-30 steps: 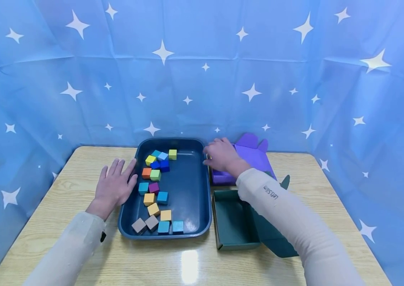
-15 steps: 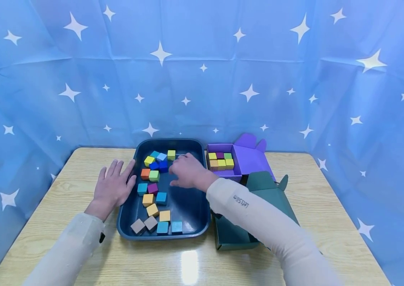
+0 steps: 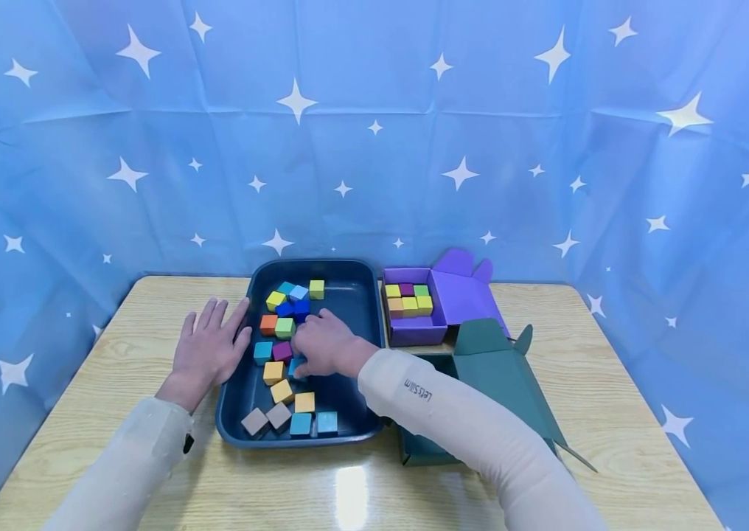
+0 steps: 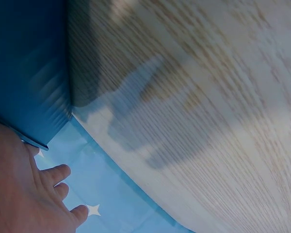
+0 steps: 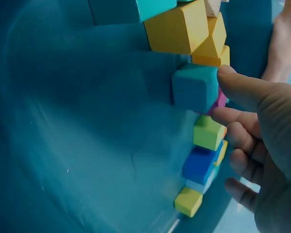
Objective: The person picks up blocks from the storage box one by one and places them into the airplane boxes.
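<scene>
My right hand [image 3: 326,345] reaches down into the dark blue tray [image 3: 348,424] among wooden cubes. Its thumb and index finger stand apart around a teal cube [image 5: 195,87] and a magenta cube [image 5: 220,100]; contact with either cannot be made out. In the head view the magenta cube [image 3: 282,352] lies just left of the fingertips, and the hand partly hides the teal cube [image 3: 295,366]. My left hand [image 3: 207,350] rests with spread fingers against the tray's left rim. In the left wrist view the left hand [image 4: 24,187] touches the tray wall [image 4: 31,68].
Right of the tray, an open purple box [image 3: 417,335] holds several cubes in two rows. In front of it sits an open dark green box [image 3: 430,450], partly covered by my right sleeve [image 3: 454,413]. Several cubes, including orange-yellow [image 3: 274,372] and grey [image 3: 256,422] ones, lie along the tray's left side.
My right hand has left the purple box, moving left and then down to the teal and magenta cubes, uncovering the cubes in that box. The left hand has stayed on the rim.
</scene>
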Demonstrator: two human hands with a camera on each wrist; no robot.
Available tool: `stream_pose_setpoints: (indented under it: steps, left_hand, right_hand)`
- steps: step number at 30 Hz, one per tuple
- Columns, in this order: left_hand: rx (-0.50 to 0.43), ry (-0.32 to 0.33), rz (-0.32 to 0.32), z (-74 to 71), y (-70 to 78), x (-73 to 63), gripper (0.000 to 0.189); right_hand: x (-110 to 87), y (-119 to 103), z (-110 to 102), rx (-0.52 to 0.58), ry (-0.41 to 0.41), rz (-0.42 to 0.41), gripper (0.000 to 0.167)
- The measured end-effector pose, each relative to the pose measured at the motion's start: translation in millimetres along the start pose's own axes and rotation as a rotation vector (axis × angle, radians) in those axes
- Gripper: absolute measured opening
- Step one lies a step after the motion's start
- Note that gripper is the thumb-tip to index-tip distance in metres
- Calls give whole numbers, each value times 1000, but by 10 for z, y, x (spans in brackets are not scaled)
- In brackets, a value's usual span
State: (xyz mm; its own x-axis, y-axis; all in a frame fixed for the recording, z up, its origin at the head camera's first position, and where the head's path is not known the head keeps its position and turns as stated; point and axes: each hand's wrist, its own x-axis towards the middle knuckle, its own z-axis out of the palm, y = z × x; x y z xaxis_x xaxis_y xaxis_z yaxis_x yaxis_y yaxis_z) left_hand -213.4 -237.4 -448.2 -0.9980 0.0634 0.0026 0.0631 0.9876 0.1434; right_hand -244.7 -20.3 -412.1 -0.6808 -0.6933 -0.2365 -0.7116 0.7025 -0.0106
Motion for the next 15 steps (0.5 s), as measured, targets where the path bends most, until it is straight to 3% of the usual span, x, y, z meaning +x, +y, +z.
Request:
stream_pose_setpoints:
  steps: [9, 15]
  left_hand:
    - [5, 9, 1, 9, 1, 1, 60]
    - [0, 12, 2, 8, 1, -1, 60]
  right_hand:
    - [32, -48, 43, -64, -13, -18, 45]
    - [49, -63, 61, -104, -27, -20, 42]
